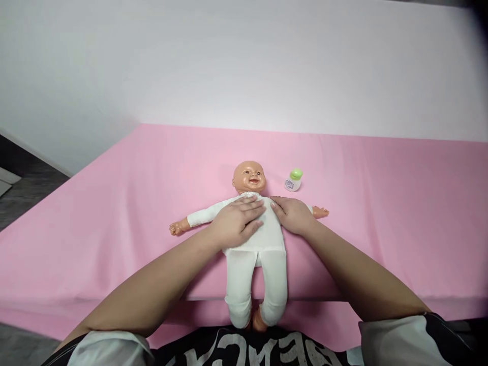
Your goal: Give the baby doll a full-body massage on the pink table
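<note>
i see a baby doll (256,239) lying on its back on a pink sheet (114,203) that covers the bed. its head points away from me and its feet hang a little over the near edge. it wears a white suit.

my left hand (237,221) lies flat on the doll's chest, fingers spread and open. my right hand (293,214) lies flat on the doll's shoulder and upper arm, just beside the left one. the two hands are close but not touching each other, and neither one is closed on anything.

a small white bottle (293,180) with a green cap stands near the doll's head, apart from both hands.

to do this part well, i think i should press softly and keep my palms flat, so the doll does not slide off the edge. i should move slowly and keep my right arm away from the bottle, or it could tip over.
</note>
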Demonstrator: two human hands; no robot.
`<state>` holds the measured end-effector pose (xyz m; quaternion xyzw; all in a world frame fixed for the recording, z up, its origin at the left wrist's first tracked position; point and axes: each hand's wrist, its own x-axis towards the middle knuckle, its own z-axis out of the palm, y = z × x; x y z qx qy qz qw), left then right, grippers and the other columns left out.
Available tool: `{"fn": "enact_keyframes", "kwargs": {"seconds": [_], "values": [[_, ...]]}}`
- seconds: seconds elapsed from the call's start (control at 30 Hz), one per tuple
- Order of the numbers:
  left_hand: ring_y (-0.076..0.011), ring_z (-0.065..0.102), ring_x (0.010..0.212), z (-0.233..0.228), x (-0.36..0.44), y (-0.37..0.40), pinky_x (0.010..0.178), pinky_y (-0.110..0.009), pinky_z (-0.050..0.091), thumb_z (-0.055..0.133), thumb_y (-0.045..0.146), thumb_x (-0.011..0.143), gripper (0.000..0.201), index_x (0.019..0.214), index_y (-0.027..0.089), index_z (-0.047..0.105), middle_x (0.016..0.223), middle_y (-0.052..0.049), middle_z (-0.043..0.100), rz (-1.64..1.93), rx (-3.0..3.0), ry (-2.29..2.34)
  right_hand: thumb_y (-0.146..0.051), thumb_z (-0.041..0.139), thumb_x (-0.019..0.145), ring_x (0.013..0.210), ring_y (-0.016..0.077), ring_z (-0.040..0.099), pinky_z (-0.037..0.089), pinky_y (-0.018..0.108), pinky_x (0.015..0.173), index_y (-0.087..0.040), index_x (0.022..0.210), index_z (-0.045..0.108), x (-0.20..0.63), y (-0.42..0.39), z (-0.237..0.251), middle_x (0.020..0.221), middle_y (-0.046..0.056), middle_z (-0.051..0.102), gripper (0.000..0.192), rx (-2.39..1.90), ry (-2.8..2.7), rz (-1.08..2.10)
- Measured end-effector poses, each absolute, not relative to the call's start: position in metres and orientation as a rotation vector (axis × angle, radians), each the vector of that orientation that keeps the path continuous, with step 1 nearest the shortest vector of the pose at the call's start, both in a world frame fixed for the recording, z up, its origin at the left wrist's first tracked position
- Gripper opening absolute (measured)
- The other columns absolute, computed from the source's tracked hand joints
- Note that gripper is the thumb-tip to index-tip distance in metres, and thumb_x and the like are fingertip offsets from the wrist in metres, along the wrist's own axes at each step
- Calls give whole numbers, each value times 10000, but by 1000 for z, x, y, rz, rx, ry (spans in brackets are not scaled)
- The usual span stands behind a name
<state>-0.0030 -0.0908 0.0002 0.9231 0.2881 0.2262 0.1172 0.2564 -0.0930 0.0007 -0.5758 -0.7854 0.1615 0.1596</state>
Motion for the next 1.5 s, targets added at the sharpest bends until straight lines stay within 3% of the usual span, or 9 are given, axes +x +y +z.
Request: {"fn": "enact_keyframes", "kwargs": {"seconds": [0.13, 0.27, 0.53, 0.73, 0.93, 1.13, 1.23, 1.37, 1.5], "values": [[-267, 759, 1237, -7, -13, -76, 1119, -437, 587, 581, 374, 1041, 353, 1244, 208, 818, 1320, -84, 799, 960, 2476, 1204, -448, 404, 1138, 1238, 315, 734, 544, 443, 1016, -270, 1419, 705, 256, -92, -2, 1376, 67, 776, 449, -1620, -2252, 460], [-248, 802, 972, -10, -22, -60, 889, -379, 625, 654, 406, 972, 286, 1090, 238, 854, 1086, -49, 852, 997, 2238, 1404, -383, 446, 1103, 1356, 335, 672, 501, 495, 1151, -149, 1430, 691, 252, -97, -5, 1446, 153, 728, 471, -1533, -2220, 302], [-238, 782, 899, -13, -21, -53, 800, -347, 573, 620, 416, 970, 288, 1013, 229, 834, 1013, -38, 849, 974, 2091, 1487, -573, 565, 1054, 1580, 278, 468, 152, 510, 1384, -199, 1507, 638, 222, -161, 3, 1581, 88, 641, 592, -460, -2660, 388], [-229, 769, 863, -11, -19, -54, 788, -338, 559, 608, 430, 974, 296, 999, 229, 824, 981, -35, 844, 955, 2088, 1501, -756, 559, 1021, 1685, 315, 252, -36, 565, 1380, -247, 1645, 496, 217, -153, -2, 1752, 92, 416, 808, -662, -2733, 491], [-239, 770, 892, -12, -20, -53, 834, -348, 567, 615, 454, 973, 319, 1046, 222, 821, 1005, -45, 842, 945, 2111, 1483, -687, 504, 1074, 1685, 323, 255, 160, 573, 1378, -192, 1713, 373, 237, -114, -5, 1779, 137, 341, 819, -1011, -2598, 443], [-242, 754, 898, -6, -17, -64, 836, -368, 564, 616, 419, 972, 275, 1023, 232, 811, 994, -48, 824, 1003, 2174, 1491, -607, 403, 1118, 1316, 354, 685, 504, 482, 1101, -166, 1398, 699, 250, -99, -1, 1417, 170, 736, 600, -1670, -2274, 348], [-249, 740, 940, 0, -11, -81, 876, -385, 562, 593, 385, 992, 243, 993, 235, 784, 969, -56, 805, 1033, 2329, 1400, -555, 398, 1130, 1132, 318, 727, 515, 427, 982, -196, 1191, 754, 250, -99, 2, 1193, 128, 797, 509, -1747, -2255, 298], [-259, 717, 961, 9, -4, -98, 878, -395, 551, 555, 388, 1020, 258, 958, 236, 754, 949, -72, 769, 952, 2461, 1281, -480, 542, 1075, 1207, 344, 660, 478, 433, 1025, -179, 1261, 717, 247, -105, 7, 1237, 158, 753, 395, -1795, -2158, 49], [-260, 712, 837, 24, -8, -101, 741, -384, 498, 524, 403, 1020, 277, 897, 243, 714, 877, -60, 750, 687, 2440, 1443, -492, 514, 1080, 1003, 338, 724, 490, 408, 869, -199, 1204, 709, 245, -115, 15, 1057, 141, 781, 373, -1901, -2178, 139]]}}
